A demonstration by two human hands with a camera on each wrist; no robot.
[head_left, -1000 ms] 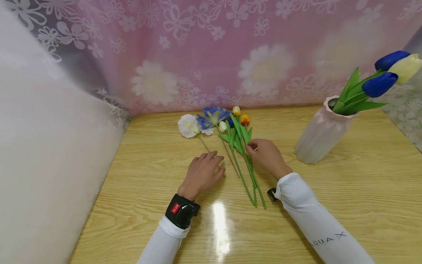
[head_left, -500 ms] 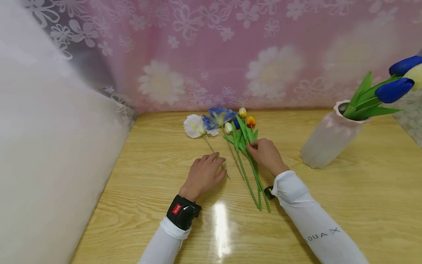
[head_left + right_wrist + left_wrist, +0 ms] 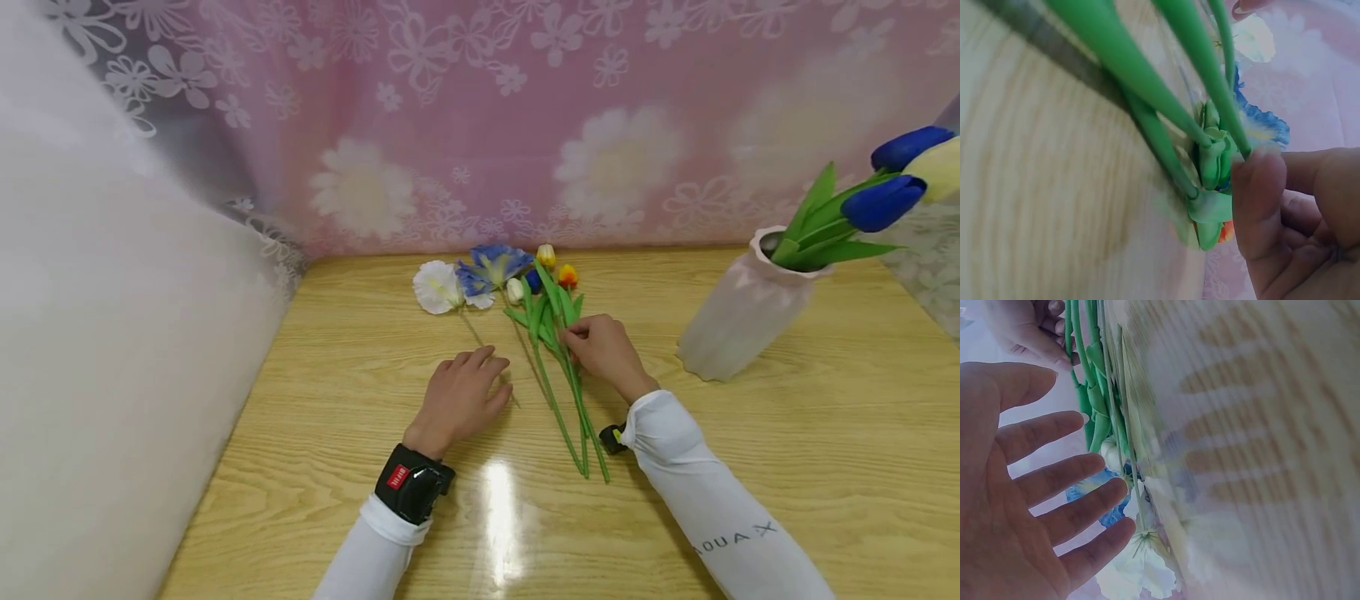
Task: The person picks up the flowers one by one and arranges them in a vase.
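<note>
Several artificial tulips lie together on the table in the head view, their green stems [image 3: 558, 408] pointing toward me. Among their heads are a white tulip [image 3: 514, 290], a blue tulip [image 3: 533, 280], a yellow-and-white tulip [image 3: 546, 255] and a red-orange tulip [image 3: 567, 276]. My right hand [image 3: 606, 354] pinches one green stem [image 3: 1207, 69] between thumb and forefinger, just below the leaves. My left hand [image 3: 457, 400] hovers with spread fingers over the thin stem of a white flower [image 3: 437, 287]. A blue ruffled flower [image 3: 495, 265] lies between that one and the tulips.
A pale pink vase [image 3: 738, 321] holding blue tulips [image 3: 885, 202] and a cream tulip [image 3: 933, 171] stands on the wooden table [image 3: 337, 467] at the right. Behind hangs a pink floral curtain [image 3: 465, 125]; a white surface [image 3: 112, 333] borders the left.
The head view has shifted slightly. My right fingertips have moved a little left over the tulip stems. The left hand stays nearly still, and the flowers lie much as before.
</note>
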